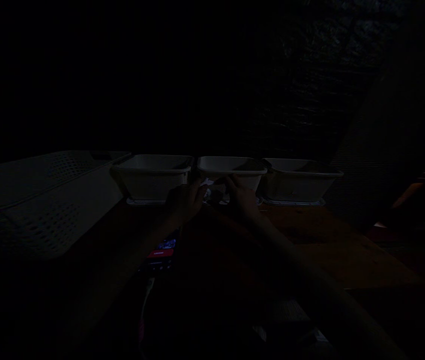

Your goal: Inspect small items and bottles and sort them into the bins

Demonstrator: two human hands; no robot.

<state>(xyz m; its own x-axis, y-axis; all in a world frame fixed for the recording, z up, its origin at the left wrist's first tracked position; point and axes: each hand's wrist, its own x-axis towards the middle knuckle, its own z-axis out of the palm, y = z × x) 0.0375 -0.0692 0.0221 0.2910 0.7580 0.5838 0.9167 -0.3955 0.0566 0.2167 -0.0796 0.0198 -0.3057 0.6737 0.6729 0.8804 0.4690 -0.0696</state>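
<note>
In the very dark head view, my left hand and my right hand come close together in front of the middle plastic tub. Between them is a small, pale, crumpled thing, perhaps thin plastic or paper; its kind is too dim to make out. My left fingers are closed on its left side. The right fingers bend down near its other side, and the dark hides whether they grip it. A left tub and a right tub stand in the same row.
A large perforated basket stands at the left. A lit phone lies on the wooden table below my left forearm, with a cable running from it toward me. Dark sheeting rises behind.
</note>
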